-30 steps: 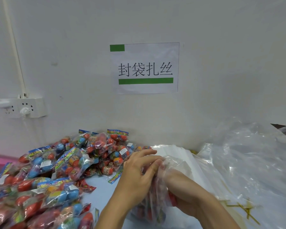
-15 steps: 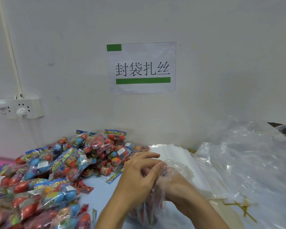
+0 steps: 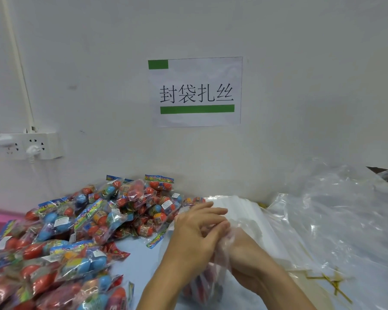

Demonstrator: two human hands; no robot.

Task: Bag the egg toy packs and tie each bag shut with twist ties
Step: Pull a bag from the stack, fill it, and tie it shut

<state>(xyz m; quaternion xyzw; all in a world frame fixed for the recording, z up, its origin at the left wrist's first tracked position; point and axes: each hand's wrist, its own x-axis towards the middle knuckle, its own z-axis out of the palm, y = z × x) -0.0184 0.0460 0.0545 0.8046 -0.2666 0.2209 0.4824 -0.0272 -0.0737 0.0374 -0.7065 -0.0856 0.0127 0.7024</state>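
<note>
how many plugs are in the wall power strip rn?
2. One white plug sits in the lower middle of the power strip; another plug sits at its left end, partly cut off by the frame edge, so more may be hidden.

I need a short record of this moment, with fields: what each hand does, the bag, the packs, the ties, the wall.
left hand: grips the neck of the clear bag
right hand: at the same neck, under the plastic; grip unclear
bag content: red packs, blurred
loose egg toy packs: heap at left
twist ties: yellow, at right
empty bags: pile at right
wall: paper sign, socket strip
</note>
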